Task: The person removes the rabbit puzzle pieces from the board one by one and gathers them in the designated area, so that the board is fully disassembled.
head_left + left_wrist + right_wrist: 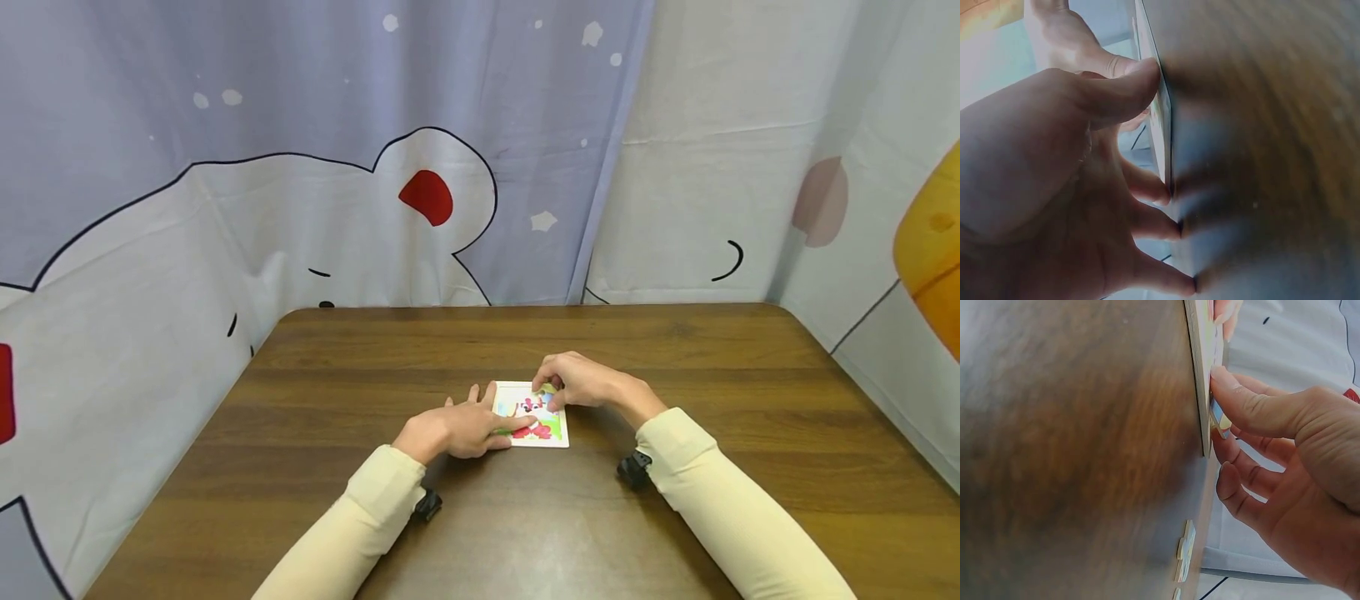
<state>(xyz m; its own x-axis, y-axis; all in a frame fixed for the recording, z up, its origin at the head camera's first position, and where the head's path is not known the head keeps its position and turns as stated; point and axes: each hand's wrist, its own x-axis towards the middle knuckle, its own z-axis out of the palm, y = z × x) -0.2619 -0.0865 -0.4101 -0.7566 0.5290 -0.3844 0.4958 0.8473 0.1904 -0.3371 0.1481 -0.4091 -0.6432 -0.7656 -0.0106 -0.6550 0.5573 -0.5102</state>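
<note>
A small square jigsaw puzzle (557, 442) with a white border and a bright cartoon picture lies flat on the table. Spread over its left side, the left hand (468, 427) rests fingers on it, the index finger reaching across the picture. In the left wrist view, that hand's thumb (1141, 84) lies at the board's near edge and other fingertips touch the tabletop. At the upper right of the picture, the right hand (588, 382) pinches a puzzle piece (1219, 415) between thumb and fingers, close against the board. Fingers partly hide the piece.
In the right wrist view, a loose puzzle piece (1186, 551) lies on the wooden table (360, 350), with part of another (1177, 594) at the frame's lower edge. A patterned curtain (540, 150) hangs behind the table's far edge.
</note>
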